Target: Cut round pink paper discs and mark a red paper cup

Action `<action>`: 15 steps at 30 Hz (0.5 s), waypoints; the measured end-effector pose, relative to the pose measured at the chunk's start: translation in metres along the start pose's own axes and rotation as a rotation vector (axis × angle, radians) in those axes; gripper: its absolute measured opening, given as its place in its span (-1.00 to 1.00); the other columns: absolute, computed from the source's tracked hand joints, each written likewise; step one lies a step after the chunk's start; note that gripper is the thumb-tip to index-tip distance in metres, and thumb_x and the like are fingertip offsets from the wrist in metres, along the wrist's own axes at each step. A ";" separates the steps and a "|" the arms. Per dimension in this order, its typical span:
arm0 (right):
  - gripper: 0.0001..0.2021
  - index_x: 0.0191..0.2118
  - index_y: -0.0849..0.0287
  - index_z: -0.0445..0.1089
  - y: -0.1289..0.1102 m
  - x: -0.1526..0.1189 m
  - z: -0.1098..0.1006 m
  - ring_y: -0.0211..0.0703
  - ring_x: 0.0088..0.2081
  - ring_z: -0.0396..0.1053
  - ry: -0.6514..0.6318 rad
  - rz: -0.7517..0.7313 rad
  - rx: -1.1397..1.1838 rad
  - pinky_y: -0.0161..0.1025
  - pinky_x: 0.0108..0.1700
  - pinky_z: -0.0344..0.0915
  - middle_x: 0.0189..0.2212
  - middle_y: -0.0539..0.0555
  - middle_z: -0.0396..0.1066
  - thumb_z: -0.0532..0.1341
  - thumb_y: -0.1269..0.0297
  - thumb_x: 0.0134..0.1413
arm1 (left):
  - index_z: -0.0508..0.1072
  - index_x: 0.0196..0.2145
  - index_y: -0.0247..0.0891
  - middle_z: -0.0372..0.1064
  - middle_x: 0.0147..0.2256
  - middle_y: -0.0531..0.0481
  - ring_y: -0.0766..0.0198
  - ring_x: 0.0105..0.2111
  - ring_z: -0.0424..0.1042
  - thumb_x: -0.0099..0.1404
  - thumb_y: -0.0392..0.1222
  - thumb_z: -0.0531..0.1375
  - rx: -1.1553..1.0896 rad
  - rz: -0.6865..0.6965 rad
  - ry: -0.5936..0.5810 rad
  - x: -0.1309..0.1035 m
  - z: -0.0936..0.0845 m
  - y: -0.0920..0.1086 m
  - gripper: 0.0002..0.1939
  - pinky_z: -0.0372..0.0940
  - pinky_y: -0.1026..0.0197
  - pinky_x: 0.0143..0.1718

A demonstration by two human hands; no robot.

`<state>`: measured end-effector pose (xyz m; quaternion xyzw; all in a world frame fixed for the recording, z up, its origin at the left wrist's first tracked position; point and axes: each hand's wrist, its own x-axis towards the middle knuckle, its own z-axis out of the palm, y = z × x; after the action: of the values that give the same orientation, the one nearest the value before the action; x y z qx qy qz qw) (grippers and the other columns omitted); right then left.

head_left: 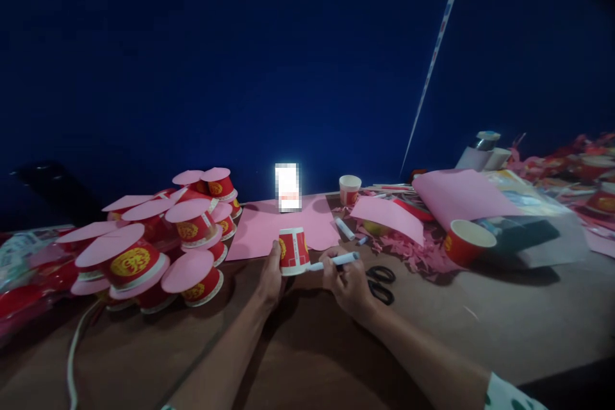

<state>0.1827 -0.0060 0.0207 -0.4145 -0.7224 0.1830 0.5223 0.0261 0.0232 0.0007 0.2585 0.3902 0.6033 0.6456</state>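
Observation:
A red-and-white paper cup with a gold emblem at its side is gripped by my left hand. My right hand pinches a pale marker. Its tip points left at the cup's lower right edge; whether it touches cannot be made out. Just behind the cup lies a sheet of pink paper on the table. Black-handled scissors rest to the right of my right hand, and a pale capped tube lies beyond it.
To the left, several red cups with pink paper discs are stacked. A bright blurred rectangle stands at the back. Rightward are another cup, pink paper, shredded paper and a plastic bag. A cord runs front left.

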 end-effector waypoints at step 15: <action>-0.80 -0.15 0.16 0.31 -0.005 0.000 0.003 -0.13 -0.21 0.35 0.029 -0.101 0.109 -0.19 -0.15 0.29 -0.25 0.14 0.37 0.02 0.42 0.14 | 0.40 -0.21 -0.35 0.47 -0.40 -0.11 0.14 -0.37 0.47 0.13 0.22 0.01 -0.091 -0.043 0.025 0.002 -0.006 0.007 -0.44 0.34 0.15 -0.30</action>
<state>0.1780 -0.0087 0.0232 -0.3511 -0.7237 0.1893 0.5631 0.0177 0.0251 0.0026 0.2127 0.3758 0.6096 0.6647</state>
